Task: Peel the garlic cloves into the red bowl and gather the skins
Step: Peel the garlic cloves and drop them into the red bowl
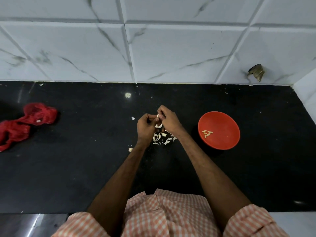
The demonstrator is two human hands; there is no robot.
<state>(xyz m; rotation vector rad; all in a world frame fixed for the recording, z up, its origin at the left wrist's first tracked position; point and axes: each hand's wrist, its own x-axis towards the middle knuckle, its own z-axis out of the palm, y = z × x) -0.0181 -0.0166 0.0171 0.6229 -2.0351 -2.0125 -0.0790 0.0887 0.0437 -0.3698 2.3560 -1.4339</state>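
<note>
Peeling garlic clove, pale skin curling

Views held: one. Head view: wide-angle camera worn on the person's head, aimed forward and steeply down. The black counter is seen from above at close range; the tiled wall is taken in across the upper third. The left hand and right hand, joined on a garlic clove, are framed at centre, forearms entering from the bottom edge above a checked shirt. The red bowl is placed right of centre, a red mesh bag at the left edge.
</note>
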